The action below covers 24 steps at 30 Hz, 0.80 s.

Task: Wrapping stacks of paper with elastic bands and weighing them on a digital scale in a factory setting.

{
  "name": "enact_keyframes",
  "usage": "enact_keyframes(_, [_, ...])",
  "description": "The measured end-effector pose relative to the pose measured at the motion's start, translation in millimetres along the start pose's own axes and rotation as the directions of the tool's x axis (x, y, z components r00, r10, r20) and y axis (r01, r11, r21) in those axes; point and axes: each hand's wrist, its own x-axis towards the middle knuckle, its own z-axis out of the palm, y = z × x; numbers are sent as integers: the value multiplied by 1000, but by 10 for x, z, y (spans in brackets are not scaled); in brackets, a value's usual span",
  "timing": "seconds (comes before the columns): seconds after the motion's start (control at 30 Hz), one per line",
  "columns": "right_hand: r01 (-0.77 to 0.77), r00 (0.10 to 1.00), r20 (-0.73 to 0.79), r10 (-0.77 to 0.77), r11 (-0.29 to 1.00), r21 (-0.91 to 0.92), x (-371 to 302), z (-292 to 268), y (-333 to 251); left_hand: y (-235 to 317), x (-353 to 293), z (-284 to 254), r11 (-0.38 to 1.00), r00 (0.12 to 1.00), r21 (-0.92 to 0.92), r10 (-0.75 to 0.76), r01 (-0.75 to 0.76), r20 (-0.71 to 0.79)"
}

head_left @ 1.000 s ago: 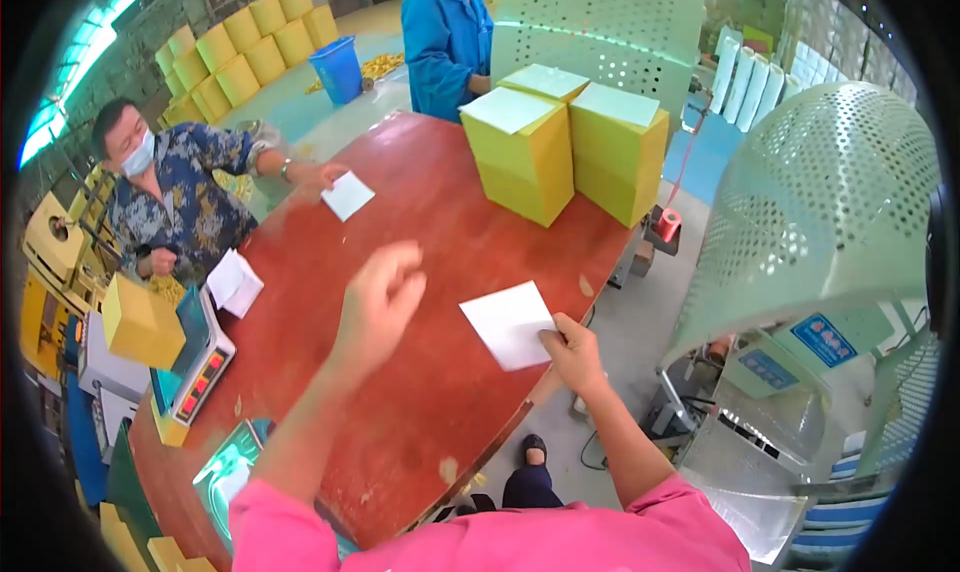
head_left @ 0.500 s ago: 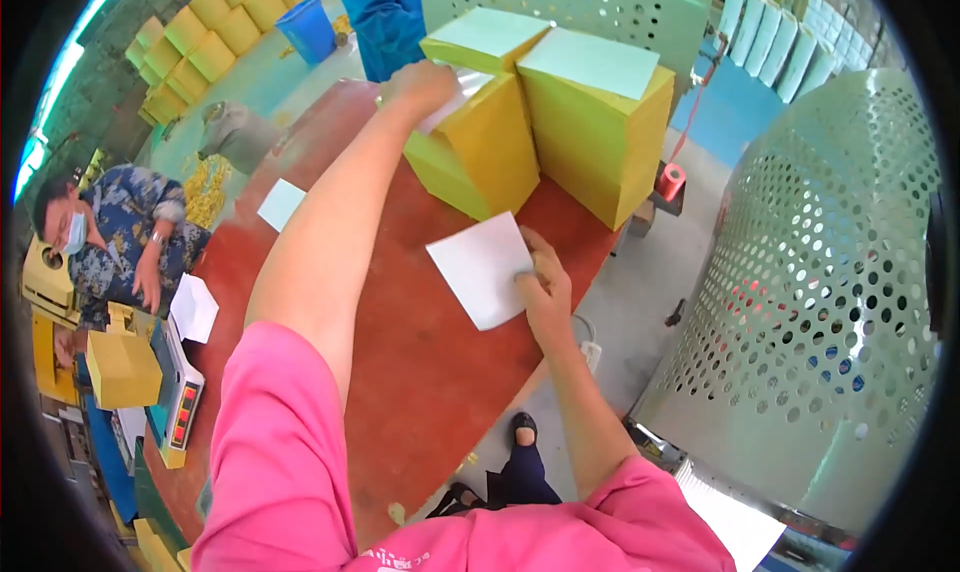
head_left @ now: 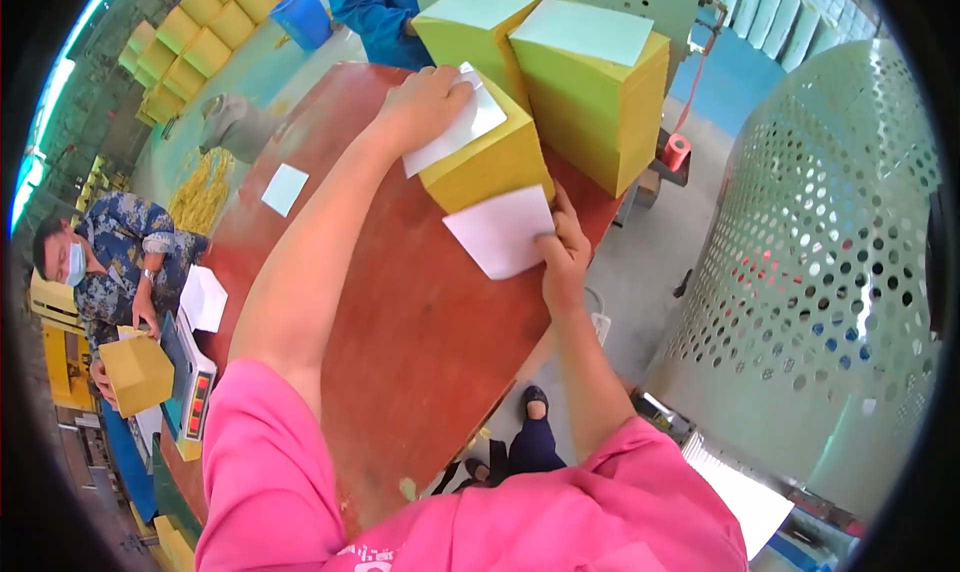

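Note:
A yellow paper stack (head_left: 490,162) stands apart from the other stacks, with a white sheet (head_left: 462,137) on its upper side. My left hand (head_left: 428,107) is closed over the far left part of this stack and sheet, its fingertips partly hidden. Between the thumb and fingers of my right hand (head_left: 565,247) is another white sheet (head_left: 503,230), pinched at its right edge. That sheet lies across the stack's near lower edge, where it covers part of the side. Whether it touches the stack is hard to tell.
Two taller yellow stacks (head_left: 590,112) topped with pale sheets stand behind. A loose pale card (head_left: 284,190) lies on the red table (head_left: 410,372). At left, a masked person handles a yellow block (head_left: 137,374) by a scale (head_left: 193,402). A perforated metal drum (head_left: 800,272) rises at right.
My left hand has drawn the yellow stack away from the others and toward me. My right hand has raised its white sheet to the stack's near side. The person at left now grips the yellow block.

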Motion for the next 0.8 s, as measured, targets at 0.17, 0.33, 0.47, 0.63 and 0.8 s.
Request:
enact_keyframes(0.17, [-140, 935, 290, 203, 965, -223, -1185, -380, -604, 348, -1229, -256, 929, 932, -97, 361, -358, 20])
enact_keyframes(0.33, [-657, 754, 139, 642, 728, 195, -2380, -653, -657, 769, -2651, -731, 904, 890, -160, 421, -396, 174])
enact_keyframes(0.47, [-780, 522, 314, 793, 296, 551, -3002, -239, -735, 981, -3410, -953, 875, 864, -1, 478, -483, 158])
enact_keyframes(0.63, [-701, 636, 186, 749, 461, 544, -3422, 47, -1133, 1123, -4070, -1021, 900, 992, -419, -98, 123, 79])
enact_keyframes(0.8, [-575, 753, 57, 656, 613, 541, -3926, 111, -1755, 753, -4510, -782, 638, 988, -755, -102, 153, 114])
